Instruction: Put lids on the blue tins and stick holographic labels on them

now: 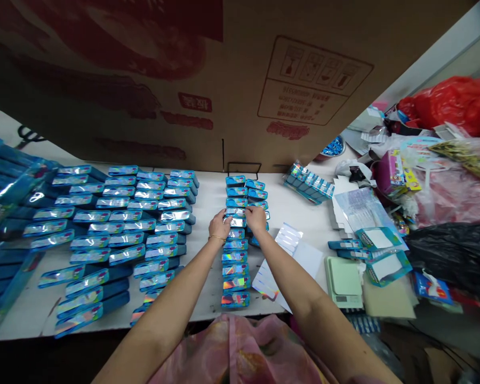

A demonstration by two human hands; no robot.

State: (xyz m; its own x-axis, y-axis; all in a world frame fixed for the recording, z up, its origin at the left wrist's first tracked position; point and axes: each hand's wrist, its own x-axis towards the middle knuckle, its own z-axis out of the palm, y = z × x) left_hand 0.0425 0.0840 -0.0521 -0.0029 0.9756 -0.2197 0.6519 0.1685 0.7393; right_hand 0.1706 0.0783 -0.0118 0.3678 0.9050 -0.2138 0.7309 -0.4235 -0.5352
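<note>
Small flat blue boxes with shiny tops stand in a column down the middle of the table, one behind another. At the left end of a blue box (236,222) in that column is my left hand (219,225), its fingers pinched together and a thin bracelet on the wrist. My right hand (256,220) pinches at the other end of the same box. Whether a thin film or sticker lies between the fingertips is too small to tell. A shorter column of blue boxes (257,195) stands just to the right, partly covered by my right hand.
A large cardboard box (240,106) walls off the back. Several rows of blue boxes (120,191) fill the left. Sticker sheets (290,242) lie right of my forearm. Further right are a clear pack of boxes (310,183), a pale green scale (344,282) and plastic bags (456,106).
</note>
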